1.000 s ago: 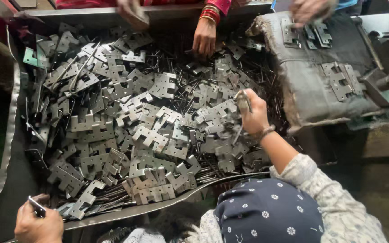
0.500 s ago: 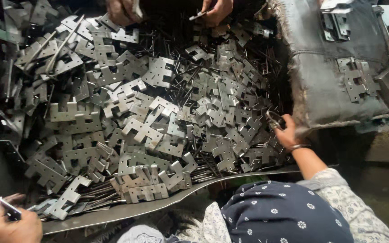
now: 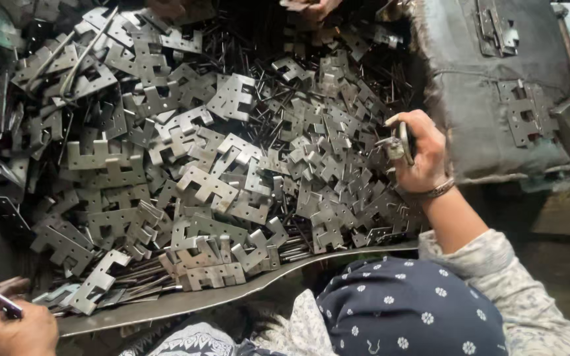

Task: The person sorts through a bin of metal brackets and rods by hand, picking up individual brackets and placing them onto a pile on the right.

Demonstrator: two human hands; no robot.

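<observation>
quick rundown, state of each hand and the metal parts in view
right hand: closed around a small metal part, at the pile's right edge
left hand: pinching a thin pin
hinge plates: loose, heaped, tangled with pins
folded hinges: lying flat on grey cloth

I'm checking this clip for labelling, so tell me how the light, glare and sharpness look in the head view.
Head view: even, dull light; the pile of metal hinge plates shows soft grey sheen, no harsh glare. Gaps between plates fall into deep black shadow. The right hand and left hand are fairly sharp; top edge slightly smeared.
</observation>
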